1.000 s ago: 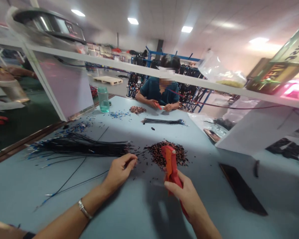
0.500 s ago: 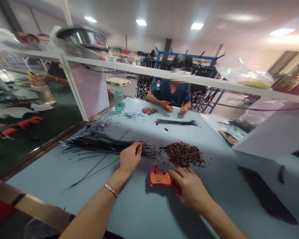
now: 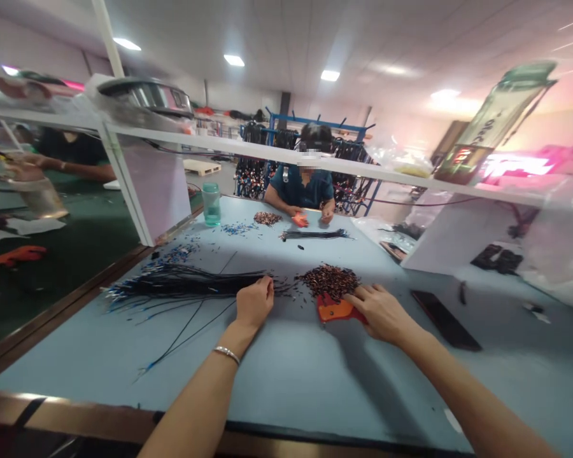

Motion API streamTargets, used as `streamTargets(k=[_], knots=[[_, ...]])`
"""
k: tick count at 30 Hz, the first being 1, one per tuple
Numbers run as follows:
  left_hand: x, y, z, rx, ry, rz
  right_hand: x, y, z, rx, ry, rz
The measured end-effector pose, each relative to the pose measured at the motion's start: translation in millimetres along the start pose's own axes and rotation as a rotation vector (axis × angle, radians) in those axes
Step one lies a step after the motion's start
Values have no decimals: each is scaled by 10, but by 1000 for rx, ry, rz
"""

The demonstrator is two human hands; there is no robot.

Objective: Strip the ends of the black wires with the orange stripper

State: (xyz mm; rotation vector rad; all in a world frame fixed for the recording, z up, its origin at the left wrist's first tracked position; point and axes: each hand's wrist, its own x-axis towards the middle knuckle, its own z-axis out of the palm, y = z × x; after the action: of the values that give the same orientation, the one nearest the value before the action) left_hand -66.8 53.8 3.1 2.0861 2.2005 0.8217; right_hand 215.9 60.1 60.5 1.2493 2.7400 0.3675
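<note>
Red-and-orange wire stripper [image 3: 337,310] was held in the right hand [image 3: 382,313], fingers wrapped around its handle. The tool was positioned low over the tabletop [image 3: 277,388], at the near edge of a pile of black-and-copper clippings [image 3: 329,280]. Its head was pointed left, its handle right; the long axis was oriented roughly left–right.

The left hand [image 3: 254,301] was placed at the right end of a black wire bundle [image 3: 191,284], fingers curled in towards the thumb; whether a wire was gripped could not be told. The bundle was laid left–right, blue terminals [image 3: 119,289] at its left end. A dark flat slab [image 3: 444,319] was seen at right, set obliquely.
</note>
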Motion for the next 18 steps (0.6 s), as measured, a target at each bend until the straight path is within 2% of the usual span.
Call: streamTargets(k=[5,9,14,18], knots=[[15,-2,7,38,-26,-7,-42,-164,-62,36,-9,-112],[48,-10,-2,65,-39,-2,-14,-81,-91,49,-15,-128],[65,-15,-9,87,-53,-3,-70,102,-152,82,58,54],[64,-25,-6,101,-77,-8,-226,-46,-97,206,157,243]])
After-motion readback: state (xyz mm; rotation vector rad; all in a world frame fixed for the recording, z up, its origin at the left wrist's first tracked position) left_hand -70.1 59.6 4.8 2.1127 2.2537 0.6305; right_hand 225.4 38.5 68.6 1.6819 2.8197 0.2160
